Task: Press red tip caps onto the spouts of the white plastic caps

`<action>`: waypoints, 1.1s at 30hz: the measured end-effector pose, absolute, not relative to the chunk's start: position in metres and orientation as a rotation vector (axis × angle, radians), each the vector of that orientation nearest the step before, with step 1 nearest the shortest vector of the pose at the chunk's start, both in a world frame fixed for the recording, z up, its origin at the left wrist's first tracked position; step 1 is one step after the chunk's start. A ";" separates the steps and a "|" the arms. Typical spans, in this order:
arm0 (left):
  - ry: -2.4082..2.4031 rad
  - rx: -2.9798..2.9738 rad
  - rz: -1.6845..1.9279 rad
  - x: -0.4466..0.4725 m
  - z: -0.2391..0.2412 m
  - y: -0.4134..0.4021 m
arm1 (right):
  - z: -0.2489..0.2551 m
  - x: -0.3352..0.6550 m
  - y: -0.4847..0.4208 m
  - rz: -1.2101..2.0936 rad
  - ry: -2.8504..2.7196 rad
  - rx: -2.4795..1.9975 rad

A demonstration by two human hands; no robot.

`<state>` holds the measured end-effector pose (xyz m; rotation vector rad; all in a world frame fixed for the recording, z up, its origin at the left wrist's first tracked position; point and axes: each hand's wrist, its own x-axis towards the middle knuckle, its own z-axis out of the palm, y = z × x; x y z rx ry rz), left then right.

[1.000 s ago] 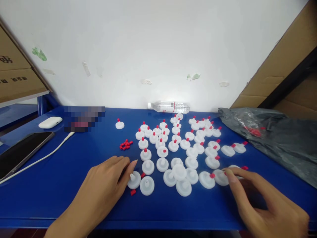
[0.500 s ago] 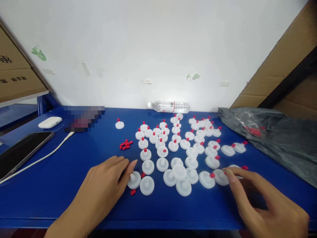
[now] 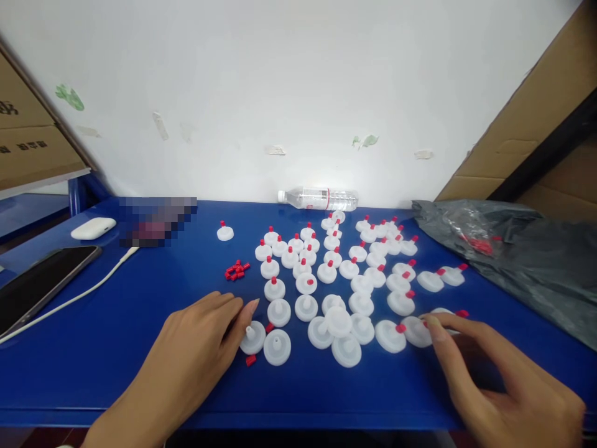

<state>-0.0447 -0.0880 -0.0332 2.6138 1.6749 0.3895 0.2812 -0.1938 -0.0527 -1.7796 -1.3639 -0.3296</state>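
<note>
My right hand (image 3: 504, 373) pinches with thumb and forefinger at the red cap on a white plastic disc (image 3: 416, 332), which lies tilted on the table; the fingertips mostly cover that cap. Another white disc lies partly behind these fingers. My left hand (image 3: 200, 336) rests on the table with curled fingers and the thumb against them, beside an uncapped white disc (image 3: 253, 340) whose left edge it hides. What it holds, if anything, is out of sight. Close by are a loose red cap (image 3: 250, 360) and a second uncapped disc (image 3: 277, 348) with its nozzle up.
Several capped white discs (image 3: 326, 272) cover the table's middle. Uncapped ones are stacked in a small heap (image 3: 339, 322). Behind the left hand lies a pile of red caps (image 3: 237, 270). A clear bottle (image 3: 321, 199), a phone (image 3: 41, 286), a cable and a grey plastic bag (image 3: 527, 267) surround them.
The view has tilted very slightly. Both hands keep the same pose, and the discs and caps lie where they were.
</note>
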 end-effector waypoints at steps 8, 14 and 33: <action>1.627 2.659 0.473 -0.046 -0.034 -0.088 | -0.050 0.279 -0.193 -0.333 -1.358 -1.780; 1.628 2.631 0.443 -0.045 -0.032 -0.089 | -0.048 0.276 -0.193 -0.336 -1.342 -1.774; 1.706 2.455 0.346 -0.042 -0.023 -0.088 | -0.051 0.286 -0.195 -0.372 -1.451 -1.764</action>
